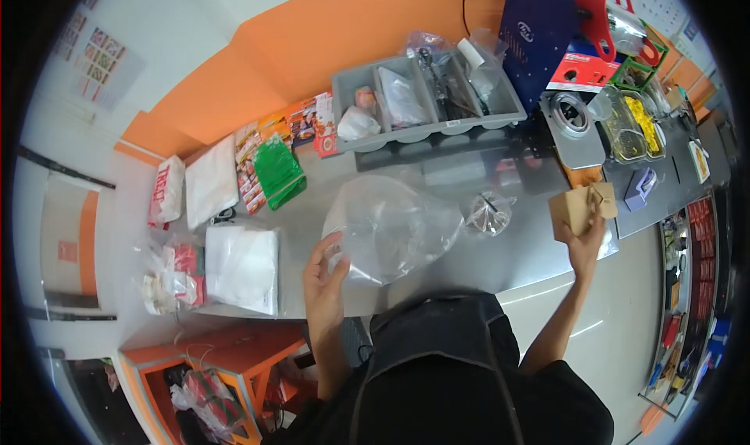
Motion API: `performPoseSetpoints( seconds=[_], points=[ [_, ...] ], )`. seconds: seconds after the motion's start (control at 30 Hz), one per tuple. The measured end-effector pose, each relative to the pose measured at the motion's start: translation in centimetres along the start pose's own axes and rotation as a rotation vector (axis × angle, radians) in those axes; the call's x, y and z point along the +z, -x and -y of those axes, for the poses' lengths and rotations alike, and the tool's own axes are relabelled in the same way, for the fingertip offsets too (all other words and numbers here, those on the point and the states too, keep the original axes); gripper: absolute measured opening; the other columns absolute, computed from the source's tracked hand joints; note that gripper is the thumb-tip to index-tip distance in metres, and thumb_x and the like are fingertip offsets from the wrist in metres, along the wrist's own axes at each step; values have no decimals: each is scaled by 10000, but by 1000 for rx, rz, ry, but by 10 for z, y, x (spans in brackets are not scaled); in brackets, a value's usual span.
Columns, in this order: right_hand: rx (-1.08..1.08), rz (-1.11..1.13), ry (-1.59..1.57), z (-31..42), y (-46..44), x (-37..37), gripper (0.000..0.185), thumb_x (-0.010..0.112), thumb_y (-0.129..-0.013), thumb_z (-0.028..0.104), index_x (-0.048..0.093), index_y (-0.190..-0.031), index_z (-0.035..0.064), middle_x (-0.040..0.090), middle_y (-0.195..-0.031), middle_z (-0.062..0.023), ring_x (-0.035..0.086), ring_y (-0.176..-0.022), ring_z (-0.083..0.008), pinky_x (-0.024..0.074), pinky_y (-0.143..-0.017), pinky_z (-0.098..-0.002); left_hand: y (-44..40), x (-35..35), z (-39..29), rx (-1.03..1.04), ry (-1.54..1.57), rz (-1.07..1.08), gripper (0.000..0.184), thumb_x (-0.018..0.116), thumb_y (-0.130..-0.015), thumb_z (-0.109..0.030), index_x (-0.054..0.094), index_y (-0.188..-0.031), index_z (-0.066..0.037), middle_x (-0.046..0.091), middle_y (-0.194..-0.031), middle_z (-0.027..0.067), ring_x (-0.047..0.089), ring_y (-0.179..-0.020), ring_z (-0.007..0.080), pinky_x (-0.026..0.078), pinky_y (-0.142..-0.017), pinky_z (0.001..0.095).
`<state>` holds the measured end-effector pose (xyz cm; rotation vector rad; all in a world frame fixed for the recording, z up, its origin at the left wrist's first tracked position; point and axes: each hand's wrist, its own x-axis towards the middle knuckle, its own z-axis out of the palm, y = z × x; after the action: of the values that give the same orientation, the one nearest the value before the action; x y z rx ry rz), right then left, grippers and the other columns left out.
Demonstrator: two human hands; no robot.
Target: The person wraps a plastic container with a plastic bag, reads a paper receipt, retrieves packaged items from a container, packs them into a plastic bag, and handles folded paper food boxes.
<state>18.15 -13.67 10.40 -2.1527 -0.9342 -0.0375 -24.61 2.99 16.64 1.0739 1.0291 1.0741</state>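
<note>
A clear plastic bag (394,230) lies spread over the steel counter, its left edge gripped between the thumb and fingers of my left hand (326,277). Over at the counter's right end, my right hand (587,238) holds a small brown cardboard box (574,212), with fingers on its folded top. Between the bag and the box sits a round clear-wrapped item (491,213); its contents are too small to tell.
Behind the bag stands a grey divided tray (437,130) with wrapped items. White bag stacks (242,269) and a green packet (279,171) lie left. A metal-lidded container (578,144), a blue machine (539,39) and food containers (629,132) stand right.
</note>
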Motion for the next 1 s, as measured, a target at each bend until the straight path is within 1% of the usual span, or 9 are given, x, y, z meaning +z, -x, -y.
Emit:
performPoseSetpoints(
  seconds=[0.17,0.27,0.33,0.4,0.57,0.63,0.9,0.97,1.0],
  points=[
    [-247,310,-530,153,19,-48,969,881,-651,245,404,-1460,6,479,-1419,-173,521,-1263,-298,461,-996,-460,4,11,17,56,-98,-68,552,612,-808,113,475,-1322,-35,504,-1262,81,461,-1099,166,405,-971,308],
    [-353,834,-920,196,24,-6,937,887,-649,219,438,-1448,22,544,-1344,-147,538,-1226,-275,449,-980,-387,3,15,18,29,-54,19,630,642,-760,122,450,-1339,-37,467,-1299,90,436,-1142,159,398,-984,303],
    [-94,1350,-1058,217,25,36,863,856,-694,178,453,-1444,37,577,-1290,-131,547,-1182,-244,425,-986,-340,4,15,25,22,-3,44,618,602,-754,134,457,-1331,-33,474,-1288,96,442,-1145,162,406,-976,294],
    [31,1473,-1170,214,39,89,817,827,-725,149,457,-1449,69,592,-1258,-115,541,-1160,-219,404,-1002,-316,2,7,42,27,55,51,610,562,-747,146,464,-1323,-29,481,-1276,103,447,-1148,165,415,-968,285],
    [160,1431,-1026,199,58,169,915,838,-673,242,421,-1471,79,541,-1349,-149,480,-1278,-263,357,-1075,-365,22,-25,78,-108,94,-41,607,456,-755,140,482,-1342,-9,537,-1276,77,571,-902,133,515,-707,252],
    [-512,960,-462,187,75,195,882,790,-724,291,390,-1489,109,447,-1427,-219,395,-1341,-365,335,-1105,-457,31,-23,85,-92,84,-64,620,440,-747,144,487,-1346,-8,540,-1271,75,569,-894,126,505,-676,243],
    [-519,665,161,178,99,219,713,691,-838,362,438,-1450,97,298,-1514,-309,277,-1387,-520,298,-1111,-576,38,-10,90,3,108,-142,636,422,-747,144,503,-1354,-27,558,-1267,57,553,-893,94,485,-656,214],
    [-660,541,171,159,103,209,647,680,-862,353,489,-1416,81,302,-1516,-312,309,-1389,-497,338,-1095,-551,33,-11,84,-12,28,-141,594,496,-792,128,495,-1369,-13,533,-1341,91,503,-1236,188,399,-1033,298],
    [-720,789,-2,178,94,169,543,683,-873,309,560,-1342,67,375,-1481,-296,412,-1327,-459,397,-1050,-496,30,-13,82,-23,35,-110,594,496,-792,128,495,-1369,-13,533,-1341,91,503,-1236,188,399,-1033,298]
  ],
)
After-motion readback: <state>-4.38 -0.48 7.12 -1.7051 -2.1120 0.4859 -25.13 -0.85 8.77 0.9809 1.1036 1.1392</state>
